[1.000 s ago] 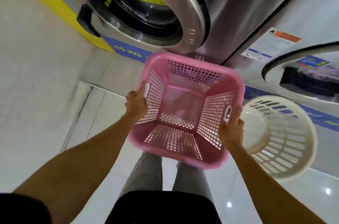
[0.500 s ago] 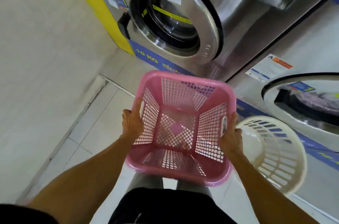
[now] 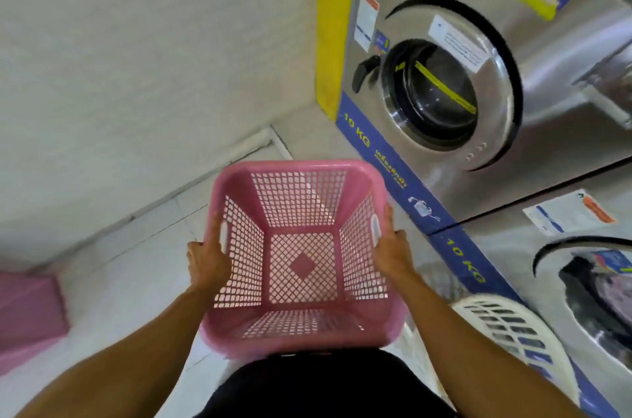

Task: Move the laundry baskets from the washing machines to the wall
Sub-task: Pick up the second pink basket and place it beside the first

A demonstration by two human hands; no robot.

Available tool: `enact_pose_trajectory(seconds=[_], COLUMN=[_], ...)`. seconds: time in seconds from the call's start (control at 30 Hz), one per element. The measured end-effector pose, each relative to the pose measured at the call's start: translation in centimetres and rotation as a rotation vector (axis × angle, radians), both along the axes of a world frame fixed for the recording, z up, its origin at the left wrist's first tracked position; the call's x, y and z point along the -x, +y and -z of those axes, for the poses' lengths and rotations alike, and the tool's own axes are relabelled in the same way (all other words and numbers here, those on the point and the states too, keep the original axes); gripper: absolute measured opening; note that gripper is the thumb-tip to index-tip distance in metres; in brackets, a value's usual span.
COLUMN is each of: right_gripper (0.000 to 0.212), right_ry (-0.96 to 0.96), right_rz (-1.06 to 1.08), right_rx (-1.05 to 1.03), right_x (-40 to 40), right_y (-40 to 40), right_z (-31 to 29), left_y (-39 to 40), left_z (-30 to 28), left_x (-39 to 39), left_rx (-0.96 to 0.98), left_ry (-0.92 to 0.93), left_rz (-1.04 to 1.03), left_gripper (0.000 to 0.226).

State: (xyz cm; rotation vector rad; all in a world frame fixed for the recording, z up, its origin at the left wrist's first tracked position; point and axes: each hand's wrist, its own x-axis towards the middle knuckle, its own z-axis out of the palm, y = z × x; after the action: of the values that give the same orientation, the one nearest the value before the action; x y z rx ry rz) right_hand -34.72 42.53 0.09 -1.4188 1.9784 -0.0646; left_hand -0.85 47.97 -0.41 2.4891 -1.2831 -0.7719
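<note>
floor (image 3: 130,267): pale glossy tiles, running from the left wall to the washers on the right
near right: white basket (image 3: 513,325) by the washers' blue base
far left edge: pink block (image 3: 27,311), by the wall, partly cut off

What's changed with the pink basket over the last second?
The person has turned left, away from the washing machine, swinging the pink laundry basket toward the wall. The left hand and right hand still grip its sides, it is still empty, and the white basket stays by the machines.
</note>
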Motion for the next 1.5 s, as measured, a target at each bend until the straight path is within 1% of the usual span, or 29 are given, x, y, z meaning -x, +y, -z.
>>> enact_pose_trajectory(seconds=[0.1,0.27,0.33,0.43,0.53,0.67,0.8,0.93,1.03,1.13,1.17,1.23,1.33,1.4,1.5], right_gripper=[0.088,0.088,0.087,0.081,0.081,0.082,0.074,0.07,0.074,0.08,0.081,0.08,0.08,0.082,0.084], right_ry=[0.008,0.048,0.037,-0.012,-0.059,-0.076,-0.108,-0.122,-0.088,-0.075,-0.068,-0.054,-0.036,-0.035,0.006], right_rz=[-0.102,-0.282,-0.335,-0.4,-0.435,-0.554,-0.625,-0.677,-0.723,-0.776,-0.795,-0.801,-0.793,-0.81,-0.835], right_rx=[-0.008,-0.003,-0.008,-0.006,-0.003,0.014,0.025,0.007,-0.016,-0.044,-0.068,-0.102,-0.148,-0.19,-0.2], right_x=[-5.3,-15.6,-20.1,-26.7,-33.0,-40.3,-48.0,-55.5,-60.6,-64.6,-65.8,-68.0,-70.2,-71.2,-72.8], right_y=[-0.8,-0.8,-0.3,0.4,1.6,1.9,0.7,-1.1,-2.8,-4.0,-4.5,-5.3,-5.8,-6.3,-7.0], right_z=[-0.8,-1.6,-1.6,-1.6,-2.0,-2.5,-2.2,-0.4,1.6,3.3,3.9,5.2,7.1,8.6,11.0], left_y=[3.7,9.1,11.2,14.5,17.2,19.6,20.6,20.4,19.6,18.8,18.6,17.9,17.0,16.6,15.6], left_z=[-0.6,-1.5,-2.0,-2.8,-3.7,-3.9,-3.7,-2.5,-0.8,0.9,1.5,2.9,5.3,6.9,9.5], left_x=[-4.4,-13.3,-17.2,-22.6,-27.8,-34.3,-40.4,-46.9,-51.4,-55.3,-56.6,-59.2,-61.8,-63.3,-65.3], left_rx=[0.011,0.005,0.006,0.007,0.025,0.076,0.098,0.069,0.039,0.026,0.014,-0.042,-0.143,-0.193,-0.246], left_ry=[-0.009,0.013,0.017,0.004,0.026,0.002,0.005,0.027,0.009,-0.042,-0.051,-0.062,-0.008,0.041,0.064], left_rz=[-0.127,-0.307,-0.356,-0.427,-0.461,-0.498,-0.534,-0.537,-0.599,-0.597,-0.596,-0.568,-0.562,-0.573,-0.524], left_gripper=[0.093,0.089,0.088,0.086,0.096,0.109,0.114,0.102,0.097,0.084,0.083,0.088,0.101,0.104,0.107])
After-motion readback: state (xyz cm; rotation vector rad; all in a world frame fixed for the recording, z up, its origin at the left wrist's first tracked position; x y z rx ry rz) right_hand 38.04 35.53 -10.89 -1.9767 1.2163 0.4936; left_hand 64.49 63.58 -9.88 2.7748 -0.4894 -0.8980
